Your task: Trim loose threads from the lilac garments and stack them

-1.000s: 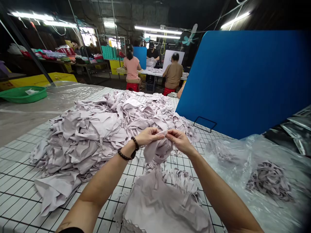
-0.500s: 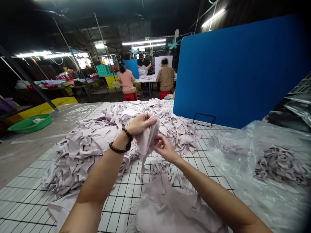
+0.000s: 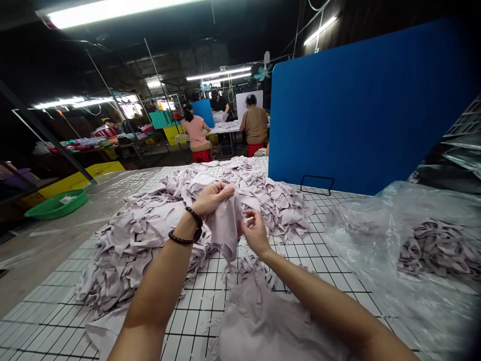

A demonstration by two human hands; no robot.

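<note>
My left hand grips the top of a pale mauve piece of fabric, which hangs in folds above the table. At the fabric's right edge, my right hand has its fingers curled, with thumb and fingertips against the cloth. A large heap of similar fabric pieces spreads behind and to the left of my hands. Below my right forearm lies a wider pale mauve cloth, with small strips of scrap at its far end.
The white table has a black grid. A tall blue panel stands at the back right in a black wire stand. Clear plastic bags with fabric strips lie right. A green basin sits left; people work farther back.
The fabric has turned in my left hand and now hangs broader and straighter. My right hand stays near its right edge. The view has shifted slightly.
</note>
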